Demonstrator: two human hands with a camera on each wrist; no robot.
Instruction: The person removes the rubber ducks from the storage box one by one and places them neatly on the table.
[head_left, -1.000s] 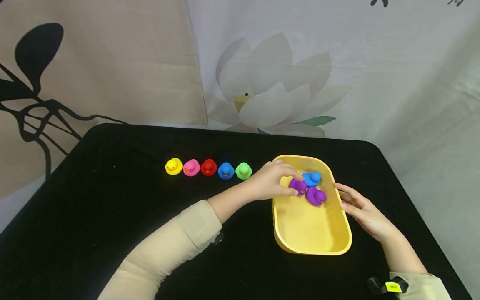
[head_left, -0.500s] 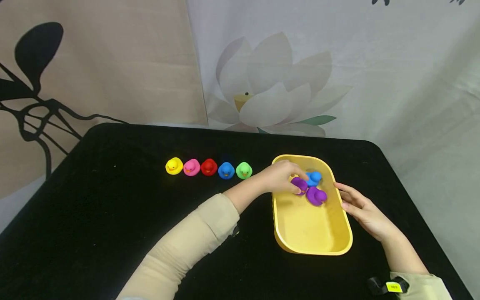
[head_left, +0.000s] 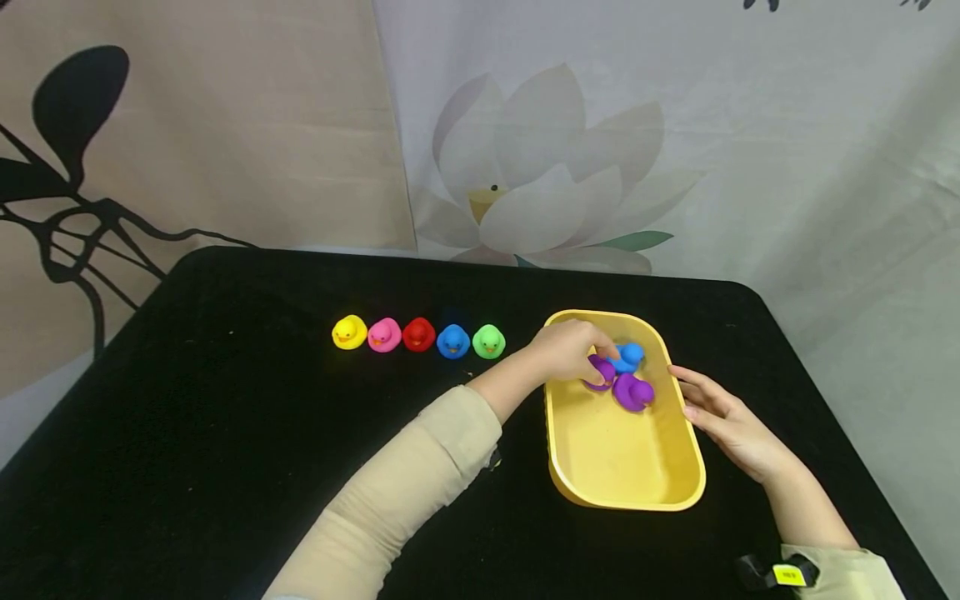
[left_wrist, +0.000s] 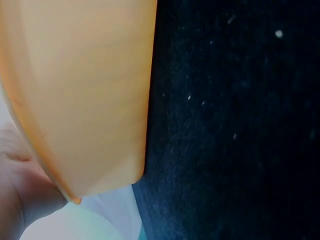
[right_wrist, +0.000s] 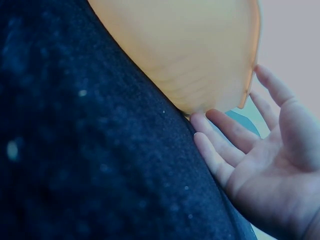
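My left hand [head_left: 572, 350] reaches over the left wall of the yellow tray [head_left: 626, 467] and pinches a purple rubber duck [head_left: 602, 372] between thumb and fingers, partly covering it. Right by its fingertips sits a blue rubber duck [head_left: 632, 357]; a second purple duck [head_left: 634, 392] lies just in front. In the left wrist view, the tray's side [left_wrist: 95, 90] hides what the left hand [left_wrist: 25, 192] holds. My right hand [head_left: 738, 429] is at the tray's right side, its fingers spread against the outer wall and rim, as the right wrist view shows of this hand [right_wrist: 272, 155].
A row of rubber ducks stands left of the tray: yellow [head_left: 349, 332], pink [head_left: 385, 335], red [head_left: 419, 335], blue [head_left: 453, 342] and green [head_left: 489, 342]. Everything sits on a black-covered table [head_left: 225, 400]. A printed cloth [head_left: 540, 167] hangs behind it.
My left hand and forearm have shifted right, deeper into the tray, and the purple duck has edged slightly right toward the blue one. The right hand stays put at the tray.
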